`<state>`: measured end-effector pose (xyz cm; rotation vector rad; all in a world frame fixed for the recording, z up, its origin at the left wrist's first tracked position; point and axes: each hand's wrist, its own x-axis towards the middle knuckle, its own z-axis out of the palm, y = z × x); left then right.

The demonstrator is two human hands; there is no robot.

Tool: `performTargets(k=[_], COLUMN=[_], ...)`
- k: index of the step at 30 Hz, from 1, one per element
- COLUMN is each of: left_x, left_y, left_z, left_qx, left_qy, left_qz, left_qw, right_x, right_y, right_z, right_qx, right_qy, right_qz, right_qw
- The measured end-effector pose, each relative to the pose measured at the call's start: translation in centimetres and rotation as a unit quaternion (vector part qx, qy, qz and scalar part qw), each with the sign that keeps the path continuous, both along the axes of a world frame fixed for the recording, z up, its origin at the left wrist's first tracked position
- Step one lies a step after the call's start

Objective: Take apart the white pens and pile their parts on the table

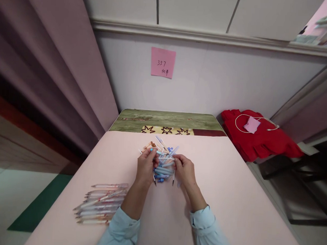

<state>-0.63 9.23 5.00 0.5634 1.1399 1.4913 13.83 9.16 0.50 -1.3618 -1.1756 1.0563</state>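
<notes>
Over the middle of the table, my left hand (146, 167) is closed on a light-blue pen barrel (160, 152) that points to the right. My right hand (185, 170) pinches the right end of a thin white pen refill (166, 158), whose left end reaches toward my left fingers. Below and between both hands lies a loose heap of pen parts: light-blue barrels (164, 171), dark-tipped refills (173, 179) and small blue pieces (161, 180). Small brown pieces (153, 144) lie at its far left. My fingers hide part of the heap.
Several pens (101, 203) with pale barrels lie in a pile at the left front, beside my left forearm. The pink tabletop (224, 212) meets a green patterned cloth (166, 119) at the back. Red fabric (257, 137) with a white cable sits off the right side.
</notes>
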Motion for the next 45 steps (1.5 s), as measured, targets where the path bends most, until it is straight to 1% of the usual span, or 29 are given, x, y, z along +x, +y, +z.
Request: performTargets(k=[2, 3, 5, 8, 10, 12, 14, 16, 19, 22, 25, 27, 29, 31, 34, 36, 38, 41, 45], left_x=[-0.2, -0.2, -0.3, -0.3, -0.3, -0.3, -0.3, -0.3, -0.2, -0.2, -0.1, 0.0, 0.0, 0.2, 0.5, 0.8, 0.9, 0.9, 0.8], left_y=[0.0, 0.1, 0.1, 0.2, 0.2, 0.2, 0.2, 0.2, 0.2, 0.1, 0.0, -0.1, -0.2, -0.3, -0.4, -0.5, -0.6, -0.7, -0.7], left_z=[-0.1, -0.2, -0.3, -0.7, -0.8, -0.9, -0.8, -0.7, -0.5, -0.5, -0.5, -0.5, -0.4, -0.4, -0.1, 0.2, 0.5, 0.8, 0.8], left_qx=[0.001, 0.002, 0.002, -0.002, -0.004, -0.006, -0.011, -0.014, -0.016, -0.020, -0.020, -0.012, -0.005, 0.000, 0.009, 0.013, 0.011, 0.004, 0.001], left_qy=[-0.017, -0.018, -0.002, 0.041, 0.063, 0.074, 0.069, 0.057, 0.052, 0.049, 0.037, 0.030, 0.031, 0.037, 0.034, 0.028, 0.027, 0.038, 0.047], left_qz=[0.002, 0.004, 0.003, -0.008, -0.015, -0.017, -0.021, -0.023, -0.026, -0.039, -0.073, -0.101, -0.121, -0.127, -0.103, -0.081, -0.071, -0.075, -0.096], left_qw=[1.000, 1.000, 1.000, 0.999, 0.998, 0.997, 0.997, 0.998, 0.998, 0.998, 0.996, 0.994, 0.992, 0.991, 0.994, 0.996, 0.997, 0.996, 0.994], right_x=[0.0, 0.1, 0.2, 0.4, 0.5, 0.6, 0.6, 0.8, 1.0, 0.9, 0.2, -0.4, -0.8, -0.9, -1.1, -1.2, -1.3, -1.2, -0.8], right_y=[0.1, 0.0, -0.1, -0.2, -0.3, -0.3, -0.2, -0.1, 0.1, 0.1, -0.2, -0.5, -0.8, -1.0, -1.2, -1.4, -1.5, -1.5, -1.4], right_z=[-0.1, -0.1, 0.0, 0.3, 0.3, 0.3, 0.2, 0.1, 0.3, 0.8, 1.9, 2.6, 3.2, 3.6, 3.9, 4.2, 4.4, 4.7, 4.8], right_qx=[-0.029, -0.028, -0.008, 0.028, 0.046, 0.060, 0.062, 0.044, 0.002, -0.003, -0.012, -0.027, -0.035, -0.035, -0.039, -0.043, -0.046, -0.048, -0.045], right_qy=[0.053, 0.049, -0.009, -0.107, -0.145, -0.160, -0.149, -0.120, -0.064, 0.012, 0.103, 0.137, 0.143, 0.139, 0.126, 0.118, 0.115, 0.108, 0.087], right_qz=[-0.006, -0.011, -0.016, -0.015, -0.013, -0.012, -0.013, -0.010, -0.018, -0.027, 0.015, 0.045, 0.055, 0.049, 0.054, 0.072, 0.091, 0.107, 0.094], right_qw=[0.998, 0.998, 1.000, 0.994, 0.988, 0.985, 0.987, 0.992, 0.998, 1.000, 0.994, 0.989, 0.988, 0.988, 0.990, 0.990, 0.988, 0.987, 0.991])
